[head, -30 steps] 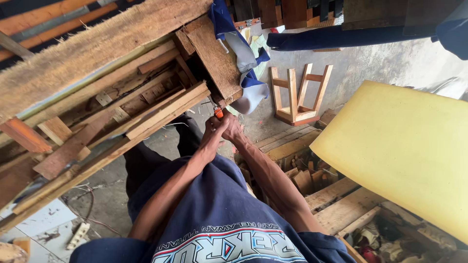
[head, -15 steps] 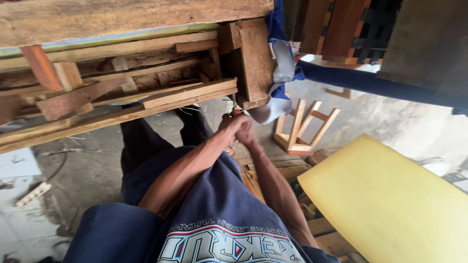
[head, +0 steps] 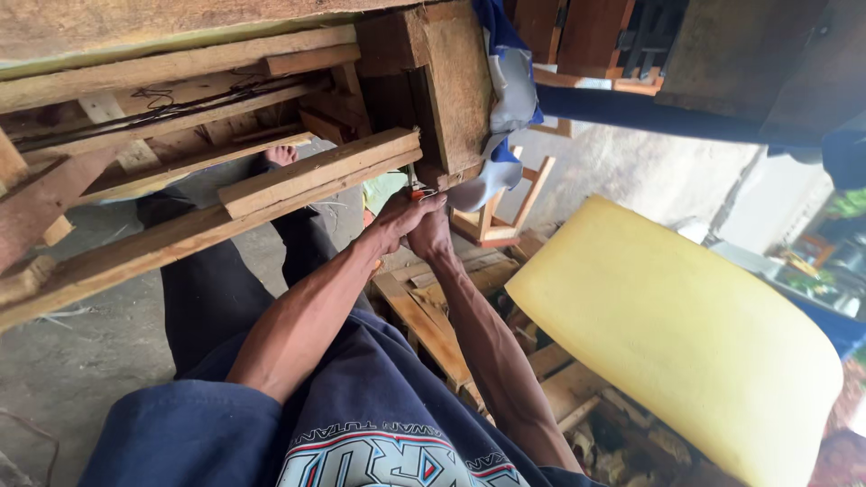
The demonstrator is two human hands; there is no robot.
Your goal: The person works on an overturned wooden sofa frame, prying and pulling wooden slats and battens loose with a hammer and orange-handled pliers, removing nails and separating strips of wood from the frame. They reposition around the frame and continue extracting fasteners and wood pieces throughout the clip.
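My left hand (head: 392, 227) and my right hand (head: 431, 236) are pressed together, both closed around a small orange-handled tool (head: 416, 192). Its metal tip points up at the end of a pale wooden slat (head: 320, 171), where the slat meets a thick wooden block (head: 456, 86) of a rough wooden frame. Most of the tool is hidden inside my fists. My forearms stretch out over my dark blue shirt and dark trousers.
A thick yellow foam slab (head: 667, 334) lies at the right. A small wooden stool frame (head: 505, 216) stands beyond my hands. A blue and white cloth (head: 510, 99) hangs on the block. Wood offcuts (head: 433, 320) lie below. My bare foot (head: 281, 155) rests on the concrete floor.
The view has swung and closed in, so the frame now fills the top left. My hands have stayed together on the tool at the slat's end.
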